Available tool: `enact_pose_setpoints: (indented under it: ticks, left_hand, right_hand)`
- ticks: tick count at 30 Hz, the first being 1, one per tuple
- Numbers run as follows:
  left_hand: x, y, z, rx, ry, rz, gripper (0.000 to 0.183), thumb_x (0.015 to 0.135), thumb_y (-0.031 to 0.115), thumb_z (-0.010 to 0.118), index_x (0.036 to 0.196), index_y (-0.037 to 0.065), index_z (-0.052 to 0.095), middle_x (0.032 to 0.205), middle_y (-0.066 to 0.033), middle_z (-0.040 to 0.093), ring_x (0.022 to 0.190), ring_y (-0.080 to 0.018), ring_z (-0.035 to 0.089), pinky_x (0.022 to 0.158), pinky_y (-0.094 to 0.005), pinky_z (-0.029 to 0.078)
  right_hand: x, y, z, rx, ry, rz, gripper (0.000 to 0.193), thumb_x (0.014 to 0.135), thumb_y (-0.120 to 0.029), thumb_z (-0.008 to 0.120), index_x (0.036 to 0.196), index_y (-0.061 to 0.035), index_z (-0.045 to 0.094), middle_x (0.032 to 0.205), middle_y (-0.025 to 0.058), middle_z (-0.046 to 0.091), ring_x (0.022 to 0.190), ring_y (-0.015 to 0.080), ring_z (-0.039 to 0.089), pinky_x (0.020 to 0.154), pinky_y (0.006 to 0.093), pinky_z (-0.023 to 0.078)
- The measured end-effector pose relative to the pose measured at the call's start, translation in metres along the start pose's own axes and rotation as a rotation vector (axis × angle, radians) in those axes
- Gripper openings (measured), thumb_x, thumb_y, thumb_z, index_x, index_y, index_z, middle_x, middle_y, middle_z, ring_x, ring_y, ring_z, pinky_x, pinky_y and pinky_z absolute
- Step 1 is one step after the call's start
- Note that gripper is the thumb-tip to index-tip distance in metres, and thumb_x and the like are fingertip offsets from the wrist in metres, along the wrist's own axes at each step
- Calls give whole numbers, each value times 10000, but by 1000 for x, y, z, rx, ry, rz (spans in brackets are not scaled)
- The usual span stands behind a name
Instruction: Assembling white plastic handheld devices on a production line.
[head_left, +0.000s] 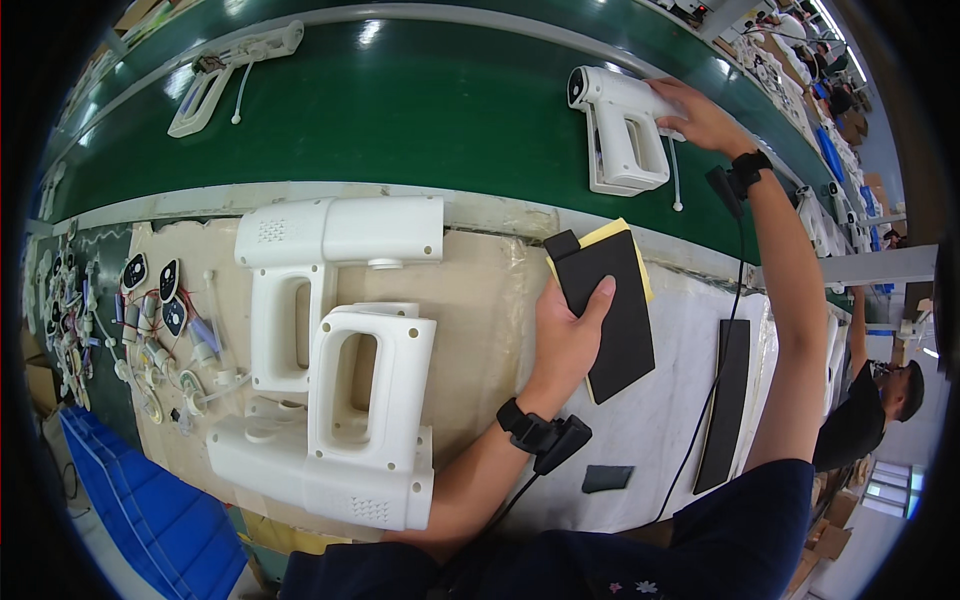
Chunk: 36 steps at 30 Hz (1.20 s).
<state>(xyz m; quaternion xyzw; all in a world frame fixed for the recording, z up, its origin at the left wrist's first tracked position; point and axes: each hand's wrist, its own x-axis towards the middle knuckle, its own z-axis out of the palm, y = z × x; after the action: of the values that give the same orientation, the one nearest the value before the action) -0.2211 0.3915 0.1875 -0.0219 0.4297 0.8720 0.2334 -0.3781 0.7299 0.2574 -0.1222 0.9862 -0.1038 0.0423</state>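
- Left hand (567,335) is holding a stack of black pads (610,315) with yellow backing (603,234); its thumb is pressing on the upper face, and its other fingers are mostly hiding beneath.
- Right hand (705,118) is reaching out to a white gun-shaped device (612,100); thumb and fingers are closing around the rear of its barrel.
- This device is lying on the green belt (430,120), its black-faced end pointing left, its handle loop pointing toward the person; a thin white cord (676,180) is trailing beside the handle.
- A 2nd device (240,60), with inner parts exposed, is lying farther left on the belt.
- On the worktable, an upper white housing (380,228) and a lower white housing (270,455) are lying left of the left hand, overlapping in view; whether they are touching, cannot tell.
- Loose wired parts (165,310) are clustering left of the housings.
- A long black strip (722,410) and a small dark piece (608,478) are lying right of the left forearm.
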Motion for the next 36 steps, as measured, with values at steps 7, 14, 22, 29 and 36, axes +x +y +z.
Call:
enact_pose_setpoints:
  ticks: [7,14,22,29,36]
  left_hand:
    - [-1,3,-1,14,3,6,220,922,103,634,1084,-31,570,987,-72,666,866,-117,623,778,-274,515]
    - [-1,1,-1,-11,-3,2,225,923,120,640,1081,-27,576,985,-65,668,860,-113,622,769,-269,512]
    - [-2,4,2,81,-3,-66,233,920,149,651,1055,-30,590,954,-63,671,839,-109,619,745,-265,512]
    - [-1,3,2,54,49,-24,207,918,105,650,1064,-23,578,987,-48,660,866,-93,604,779,-250,499]
    - [-2,3,-1,29,10,-64,219,921,100,644,1087,-20,566,1009,-48,654,884,-95,598,791,-246,492]
  right_hand:
    - [-3,-8,-11,23,2,43,635,811,-132,665,1386,-6,427,1395,155,449,1275,324,445,1087,367,342]
    - [-5,3,5,-18,-51,52,635,820,-116,661,1394,-3,415,1394,182,445,1285,350,431,1097,370,334]
    - [28,47,-35,29,-352,259,554,891,-400,563,1316,-46,542,1351,181,524,1230,292,506,1066,376,370]
    - [45,56,45,55,178,401,597,964,-531,363,1136,-35,646,1120,261,625,1064,417,567,930,447,414]
    - [30,55,44,-253,200,344,379,947,-310,425,1102,-14,604,966,237,664,919,410,620,848,444,458]
